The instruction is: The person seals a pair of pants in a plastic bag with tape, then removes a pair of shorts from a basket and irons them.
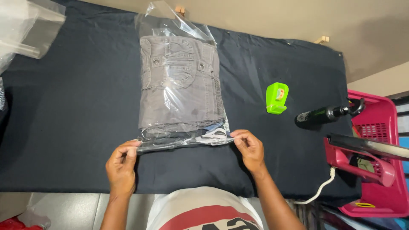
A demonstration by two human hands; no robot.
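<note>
- Pinching the near edge of the clear plastic bag (181,91) with our left hand (121,167) and right hand (250,149), fingers closed on it.
- Folded grey shorts (179,85) sit inside, on the dark tabletop (68,119).
- Green tape dispenser (277,98) lies nearby.

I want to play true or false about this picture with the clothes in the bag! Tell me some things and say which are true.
1. Both hands pinch the near edge of the clear plastic bag. True: the left hand and right hand grip its two near corners.
2. The folded clothes in the bag are bright red. False: the top piece is grey.
3. A small green tape dispenser sits on the dark cloth right of the bag. True.
4. The pink basket stands left of the bag. False: it is at the right edge.
</note>
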